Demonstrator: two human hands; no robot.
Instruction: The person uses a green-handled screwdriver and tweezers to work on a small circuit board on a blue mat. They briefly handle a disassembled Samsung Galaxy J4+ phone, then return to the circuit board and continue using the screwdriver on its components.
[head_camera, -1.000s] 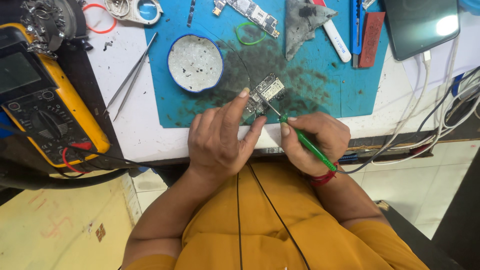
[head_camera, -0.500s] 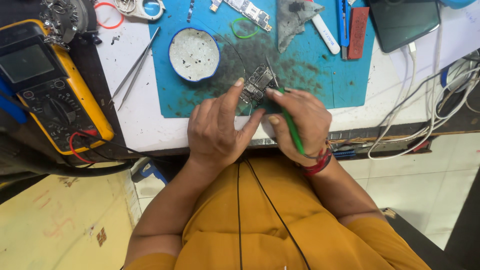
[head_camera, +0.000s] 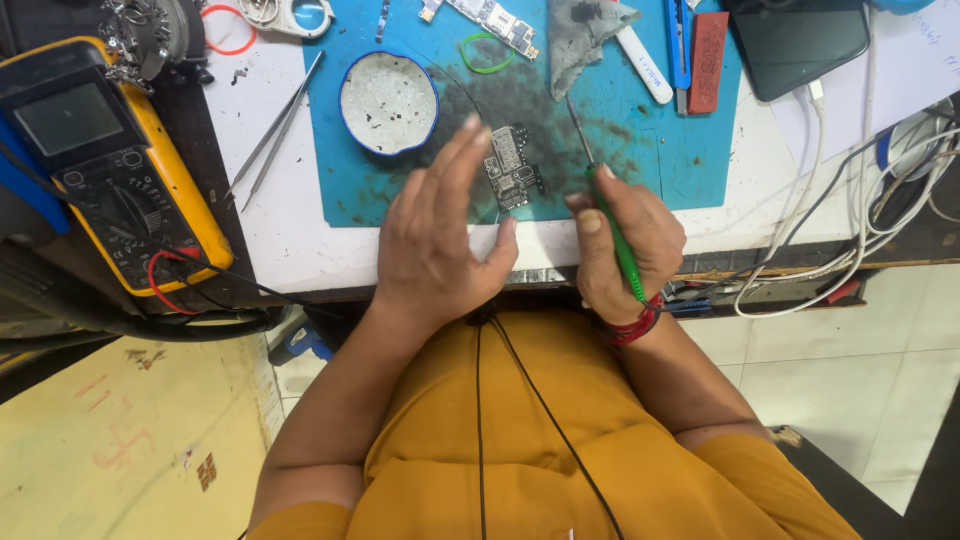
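Low in the frame, an orange shirt (head_camera: 560, 440) fills the foreground. Above it, at centre, the left hand (head_camera: 440, 240) is lifted with its fingers spread, holding nothing, fingertips beside the board (head_camera: 512, 168). The right hand (head_camera: 625, 245) is closed round a green screwdriver (head_camera: 612, 215), its tip raised and pointing toward the upper frame, clear of the board. The board lies bare on the blue mat (head_camera: 700, 160), just right of a round tin (head_camera: 388, 102). Tweezers (head_camera: 272, 132) and a yellow meter (head_camera: 110, 170) sit at the upper left.

This looks like a pause between screws; the next move calls for steadying the board and re-seating the tip. Half a second ago both hands pinched the board with the tip on it; now both have let go.
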